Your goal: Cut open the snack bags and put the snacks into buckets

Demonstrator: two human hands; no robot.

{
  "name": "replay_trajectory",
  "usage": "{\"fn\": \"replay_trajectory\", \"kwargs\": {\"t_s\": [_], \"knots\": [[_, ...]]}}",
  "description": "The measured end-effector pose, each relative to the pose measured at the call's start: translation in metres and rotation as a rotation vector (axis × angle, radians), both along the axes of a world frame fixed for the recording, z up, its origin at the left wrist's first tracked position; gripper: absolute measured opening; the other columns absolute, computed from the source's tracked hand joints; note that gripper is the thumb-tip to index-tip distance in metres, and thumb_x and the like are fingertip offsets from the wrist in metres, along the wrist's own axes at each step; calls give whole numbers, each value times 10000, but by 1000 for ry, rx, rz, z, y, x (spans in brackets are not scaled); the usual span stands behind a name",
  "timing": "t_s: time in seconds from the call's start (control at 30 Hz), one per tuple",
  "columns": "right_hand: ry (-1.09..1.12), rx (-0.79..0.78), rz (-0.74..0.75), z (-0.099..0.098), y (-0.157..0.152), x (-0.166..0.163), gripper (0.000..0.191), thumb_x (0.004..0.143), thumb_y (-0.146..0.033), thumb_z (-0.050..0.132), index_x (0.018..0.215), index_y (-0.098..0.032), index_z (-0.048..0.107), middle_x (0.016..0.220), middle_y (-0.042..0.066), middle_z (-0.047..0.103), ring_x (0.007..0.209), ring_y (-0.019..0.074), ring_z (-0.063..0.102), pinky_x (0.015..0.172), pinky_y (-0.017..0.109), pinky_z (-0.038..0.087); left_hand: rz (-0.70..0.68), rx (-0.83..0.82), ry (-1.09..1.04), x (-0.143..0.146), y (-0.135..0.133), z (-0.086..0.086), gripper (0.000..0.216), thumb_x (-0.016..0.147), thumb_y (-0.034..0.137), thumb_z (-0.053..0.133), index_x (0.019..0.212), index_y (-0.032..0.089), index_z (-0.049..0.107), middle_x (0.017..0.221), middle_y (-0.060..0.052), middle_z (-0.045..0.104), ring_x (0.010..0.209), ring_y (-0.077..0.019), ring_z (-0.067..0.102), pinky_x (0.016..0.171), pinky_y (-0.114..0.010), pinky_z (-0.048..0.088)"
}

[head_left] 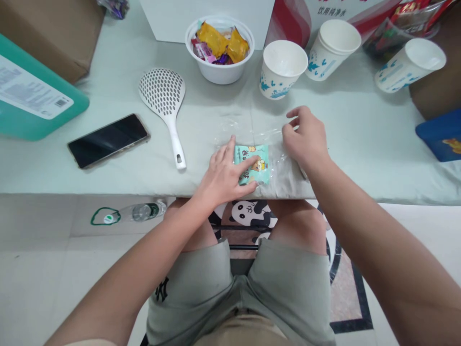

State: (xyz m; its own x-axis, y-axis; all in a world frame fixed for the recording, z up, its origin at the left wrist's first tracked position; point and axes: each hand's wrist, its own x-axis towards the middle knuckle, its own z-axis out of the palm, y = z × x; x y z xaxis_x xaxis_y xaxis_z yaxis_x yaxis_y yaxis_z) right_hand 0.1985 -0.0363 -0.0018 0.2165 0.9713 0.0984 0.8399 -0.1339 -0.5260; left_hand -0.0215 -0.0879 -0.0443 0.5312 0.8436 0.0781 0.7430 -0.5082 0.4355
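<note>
A small mint-green snack packet [262,153] with a cartoon animal on it lies near the table's front edge. Beneath and around it spreads a clear plastic bag [277,166], thin and crinkled. My left hand [224,175] rests on the packet with its fingers spread, pressing it and the bag's left side down. At the bag's upper right, my right hand [304,134] is curled, its thumb and forefinger closed at the film's edge. A small dark edge of something shows under my right wrist, mostly hidden.
Behind stand a white bowl [219,72] of wrapped sweets and several paper cups [283,69]. To the left lie a white slotted spoon [163,96] and a phone [108,140], beside a green container [36,113]. A blue box [441,137] is at right.
</note>
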Motion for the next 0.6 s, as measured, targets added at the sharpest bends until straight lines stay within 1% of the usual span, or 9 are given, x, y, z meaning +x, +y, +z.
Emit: {"fn": "replay_trajectory", "kwargs": {"t_s": [0.07, 0.17, 0.23, 0.27, 0.3, 0.4, 0.43, 0.5, 0.6], "knots": [[-51, 13, 62, 1, 2, 1, 353, 879, -254, 562, 1229, -223, 599, 1011, 97, 713, 882, 260, 628, 831, 433, 475, -1, -4, 3, 0, 0, 0, 657, 870, 534, 736, 1487, 346, 610, 1770, -181, 204, 1524, -513, 357, 1173, -688, 337], [-168, -27, 87, 10, -1, 3, 392, 891, -221, 555, 1282, -215, 573, 1100, 146, 695, 1004, 306, 648, 901, 475, 466, 8, -10, 11, 0, 0, 0, 664, 872, 548, 733, 1490, 346, 602, 1767, -183, 213, 1538, -511, 337, 1184, -690, 321], [-204, 56, 136, 17, -12, 4, 384, 901, -211, 530, 1282, -204, 579, 1229, 189, 658, 1123, 329, 640, 954, 486, 461, 9, -16, 14, 1, -1, 0, 664, 875, 544, 731, 1496, 355, 593, 1767, -179, 212, 1542, -505, 333, 1187, -690, 316], [-194, 109, 212, 19, -21, 4, 387, 902, -221, 528, 1284, -201, 582, 1273, 197, 647, 1169, 332, 633, 972, 482, 468, 5, -19, 14, 1, -1, 0, 669, 874, 541, 732, 1501, 362, 584, 1769, -175, 208, 1545, -502, 330, 1189, -690, 314], [-171, 143, 342, 19, -32, 4, 401, 894, -231, 532, 1290, -198, 586, 1283, 193, 654, 1193, 329, 631, 984, 474, 481, 1, -21, 14, 1, -1, -1, 681, 869, 541, 737, 1507, 368, 575, 1770, -171, 205, 1547, -500, 327, 1191, -691, 311], [-125, 165, 796, 7, -69, 4, 482, 841, -211, 533, 1319, -198, 593, 1182, 142, 725, 1164, 311, 663, 1027, 479, 500, -7, -15, 17, 1, -2, -2, 715, 858, 543, 749, 1522, 362, 555, 1766, -179, 207, 1550, -493, 331, 1199, -680, 308], [-149, 164, 851, 0, -80, 6, 508, 819, -179, 529, 1322, -200, 598, 1140, 122, 743, 1134, 305, 674, 1060, 499, 483, -8, -7, 18, 1, -2, -2, 719, 855, 545, 751, 1521, 353, 557, 1762, -185, 213, 1545, -490, 341, 1200, -674, 311], [-218, 140, 882, -13, -97, 13, 485, 809, -125, 516, 1272, -204, 636, 1004, 83, 754, 1002, 275, 684, 1039, 480, 483, -8, 12, 19, 1, -3, -2, 717, 853, 549, 751, 1513, 339, 565, 1756, -189, 228, 1533, -482, 362, 1201, -662, 318], [-340, 107, 843, -27, -111, 28, 289, 882, -119, 506, 1056, -215, 716, 766, 40, 667, 765, 222, 615, 826, 367, 475, -5, 22, 29, 3, -4, -1, 717, 849, 540, 756, 1510, 343, 561, 1754, -173, 242, 1521, -479, 374, 1196, -660, 324]]}}
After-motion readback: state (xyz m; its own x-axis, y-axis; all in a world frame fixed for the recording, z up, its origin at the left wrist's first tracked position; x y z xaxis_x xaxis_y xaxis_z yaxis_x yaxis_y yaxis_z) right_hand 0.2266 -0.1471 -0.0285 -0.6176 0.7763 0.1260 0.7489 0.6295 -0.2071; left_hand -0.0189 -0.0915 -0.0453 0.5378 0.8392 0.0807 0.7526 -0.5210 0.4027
